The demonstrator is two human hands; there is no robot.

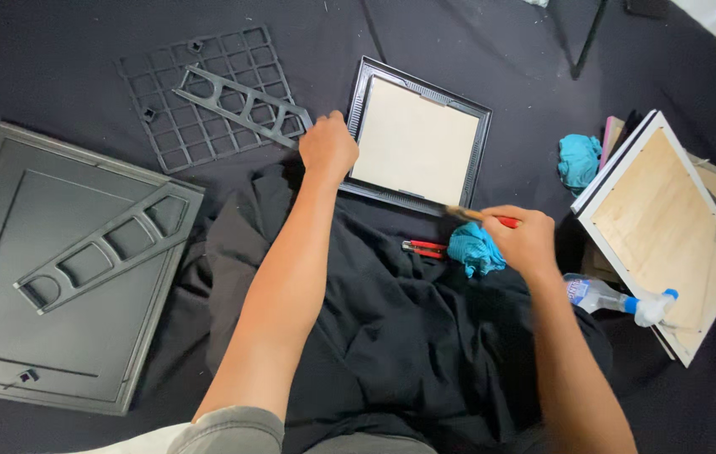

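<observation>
A black cloth [425, 353] covers the floor. At its centre, toward twelve o'clock, lies a black picture frame [417, 139], back up. The left hand [327, 147] grips the frame's nine o'clock edge. The right hand [526, 240] holds a red-handled brush [471, 215] at its five o'clock corner, above a teal rag [471, 250].

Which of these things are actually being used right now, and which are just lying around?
In use: black picture frame, steadied by the left hand; small brush, held in the right hand.

Lying about: grid panel, grey backing board, spray bottle, blue cloth, red-handled tool.
</observation>
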